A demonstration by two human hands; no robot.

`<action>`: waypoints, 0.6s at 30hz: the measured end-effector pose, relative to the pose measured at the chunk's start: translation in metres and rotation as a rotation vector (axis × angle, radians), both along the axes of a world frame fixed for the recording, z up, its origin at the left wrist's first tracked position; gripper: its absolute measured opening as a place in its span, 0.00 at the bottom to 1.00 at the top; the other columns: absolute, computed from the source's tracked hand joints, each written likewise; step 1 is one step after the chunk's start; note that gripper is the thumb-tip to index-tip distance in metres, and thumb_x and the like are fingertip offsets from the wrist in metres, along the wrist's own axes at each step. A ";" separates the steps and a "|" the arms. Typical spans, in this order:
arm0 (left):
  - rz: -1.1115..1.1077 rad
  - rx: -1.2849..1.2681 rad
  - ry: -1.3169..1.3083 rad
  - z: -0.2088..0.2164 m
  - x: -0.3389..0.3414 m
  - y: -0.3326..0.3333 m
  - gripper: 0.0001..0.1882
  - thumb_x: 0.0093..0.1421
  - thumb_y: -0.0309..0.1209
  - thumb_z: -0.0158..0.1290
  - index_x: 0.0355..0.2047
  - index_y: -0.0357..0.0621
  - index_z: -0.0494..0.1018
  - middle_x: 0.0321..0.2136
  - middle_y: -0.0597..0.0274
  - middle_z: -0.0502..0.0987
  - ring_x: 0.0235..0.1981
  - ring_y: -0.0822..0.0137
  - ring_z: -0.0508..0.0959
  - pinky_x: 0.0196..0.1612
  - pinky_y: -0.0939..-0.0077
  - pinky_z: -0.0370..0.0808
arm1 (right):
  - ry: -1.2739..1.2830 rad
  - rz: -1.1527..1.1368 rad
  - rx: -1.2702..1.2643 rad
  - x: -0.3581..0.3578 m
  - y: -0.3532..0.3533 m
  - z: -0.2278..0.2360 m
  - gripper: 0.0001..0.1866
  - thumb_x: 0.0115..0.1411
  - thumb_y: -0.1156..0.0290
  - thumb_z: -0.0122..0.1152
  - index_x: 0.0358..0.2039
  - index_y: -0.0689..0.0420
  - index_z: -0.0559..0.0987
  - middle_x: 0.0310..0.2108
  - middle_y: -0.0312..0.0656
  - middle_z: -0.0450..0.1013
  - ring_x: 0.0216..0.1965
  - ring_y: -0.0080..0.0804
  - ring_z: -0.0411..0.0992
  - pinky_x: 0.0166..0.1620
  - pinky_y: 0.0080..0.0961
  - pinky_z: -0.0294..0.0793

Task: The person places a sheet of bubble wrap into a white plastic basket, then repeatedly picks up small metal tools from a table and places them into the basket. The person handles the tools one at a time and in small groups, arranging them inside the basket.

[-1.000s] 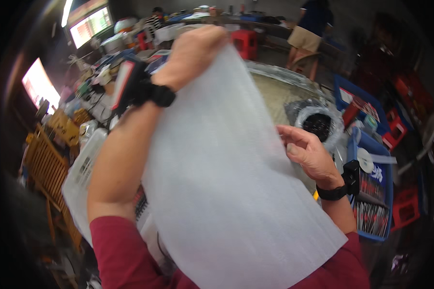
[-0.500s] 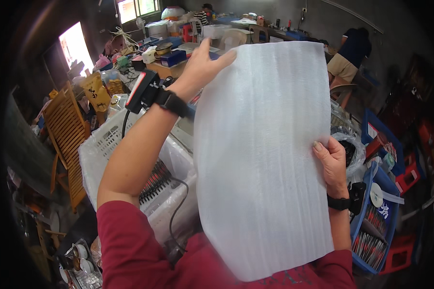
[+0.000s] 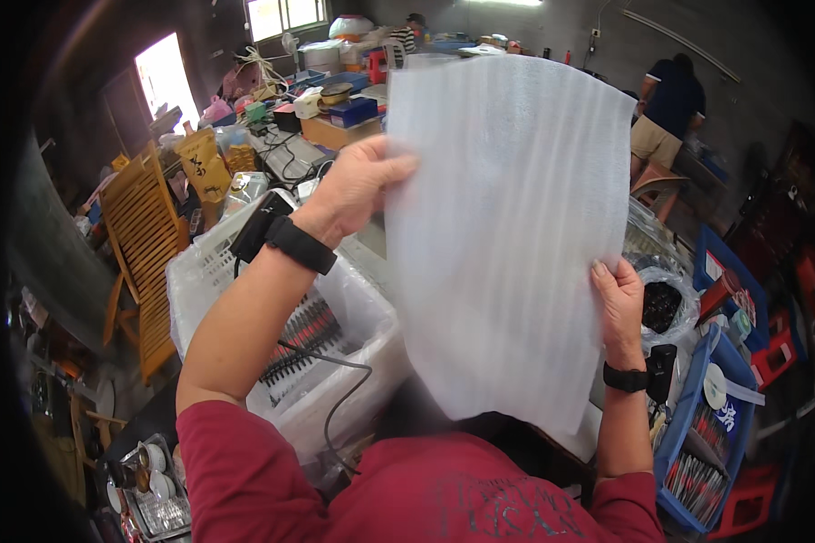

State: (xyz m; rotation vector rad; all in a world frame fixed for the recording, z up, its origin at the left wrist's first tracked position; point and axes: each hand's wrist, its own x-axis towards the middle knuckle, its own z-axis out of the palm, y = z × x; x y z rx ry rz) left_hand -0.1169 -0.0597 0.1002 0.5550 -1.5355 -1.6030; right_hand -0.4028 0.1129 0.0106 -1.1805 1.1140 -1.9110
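White foam sheet (image 3: 516, 235) spreads from the centre toward two o'clock; at three, the right hand (image 3: 618, 299), nearly closed, pinches its edge; at eleven, the half-curled left hand (image 3: 358, 185) laps its thumb over the other edge, grip unclear; white basket (image 3: 210, 262) at eight, blue crate (image 3: 742, 430) at four

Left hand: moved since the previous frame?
Yes: against the dark blue box, the left hand dropped from right of it to below it in the view.
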 end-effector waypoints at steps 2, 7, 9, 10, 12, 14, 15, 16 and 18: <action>0.116 -0.144 0.042 0.006 0.009 0.002 0.09 0.57 0.27 0.51 0.38 0.39 0.70 0.32 0.65 0.75 0.29 0.75 0.75 0.31 0.78 0.76 | 0.013 0.028 0.026 0.006 -0.006 -0.004 0.08 0.59 0.74 0.53 0.38 0.62 0.74 0.30 0.30 0.71 0.28 0.12 0.65 0.33 0.10 0.65; 0.365 -0.421 0.004 0.020 0.040 0.002 0.05 0.59 0.26 0.48 0.36 0.43 0.71 0.28 0.68 0.75 0.27 0.80 0.73 0.28 0.84 0.72 | 0.043 0.161 0.005 0.034 -0.020 -0.010 0.10 0.59 0.74 0.52 0.41 0.62 0.73 0.33 0.32 0.71 0.32 0.15 0.67 0.35 0.13 0.66; 0.525 -0.600 -0.002 0.022 0.053 -0.004 0.04 0.59 0.26 0.48 0.34 0.41 0.71 0.26 0.70 0.75 0.27 0.80 0.72 0.30 0.85 0.69 | 0.066 0.201 -0.037 0.050 -0.026 -0.014 0.12 0.59 0.73 0.52 0.43 0.63 0.72 0.35 0.34 0.71 0.34 0.16 0.68 0.36 0.14 0.67; 0.607 -0.704 -0.051 0.026 0.063 -0.009 0.04 0.59 0.26 0.48 0.34 0.41 0.71 0.26 0.70 0.75 0.27 0.80 0.72 0.30 0.85 0.69 | 0.076 0.233 -0.039 0.055 -0.029 -0.016 0.13 0.59 0.73 0.52 0.44 0.63 0.71 0.37 0.36 0.71 0.37 0.19 0.68 0.38 0.16 0.68; 0.761 -0.824 -0.196 0.028 0.089 -0.016 0.05 0.58 0.27 0.49 0.34 0.40 0.71 0.25 0.68 0.76 0.28 0.79 0.73 0.32 0.82 0.68 | 0.110 0.217 0.035 0.060 -0.031 -0.018 0.13 0.59 0.73 0.52 0.44 0.63 0.71 0.37 0.36 0.72 0.37 0.19 0.69 0.37 0.16 0.68; 0.923 -0.881 -0.396 0.021 0.117 -0.022 0.07 0.58 0.29 0.49 0.35 0.41 0.71 0.26 0.62 0.77 0.29 0.74 0.75 0.33 0.79 0.69 | 0.107 0.209 0.104 0.062 -0.030 -0.025 0.13 0.59 0.72 0.51 0.43 0.63 0.72 0.34 0.36 0.72 0.35 0.21 0.71 0.36 0.16 0.68; 1.006 -0.896 -0.506 0.018 0.133 -0.026 0.07 0.58 0.29 0.49 0.36 0.41 0.71 0.26 0.59 0.77 0.29 0.71 0.76 0.34 0.77 0.70 | 0.110 0.199 0.112 0.061 -0.031 -0.028 0.12 0.59 0.71 0.51 0.42 0.63 0.73 0.30 0.36 0.73 0.32 0.21 0.71 0.35 0.15 0.67; 1.071 -0.980 -0.602 0.016 0.149 -0.030 0.07 0.59 0.30 0.48 0.36 0.41 0.70 0.26 0.60 0.76 0.28 0.73 0.74 0.34 0.76 0.69 | 0.106 0.204 0.121 0.059 -0.030 -0.032 0.11 0.59 0.71 0.51 0.41 0.63 0.73 0.28 0.36 0.73 0.31 0.21 0.71 0.34 0.15 0.67; 1.131 -0.911 -0.762 0.003 0.184 -0.035 0.08 0.58 0.30 0.48 0.36 0.39 0.70 0.28 0.54 0.76 0.29 0.64 0.75 0.35 0.73 0.69 | 0.075 0.199 0.132 0.055 -0.029 -0.041 0.10 0.59 0.72 0.51 0.39 0.63 0.74 0.25 0.36 0.73 0.28 0.21 0.71 0.32 0.15 0.66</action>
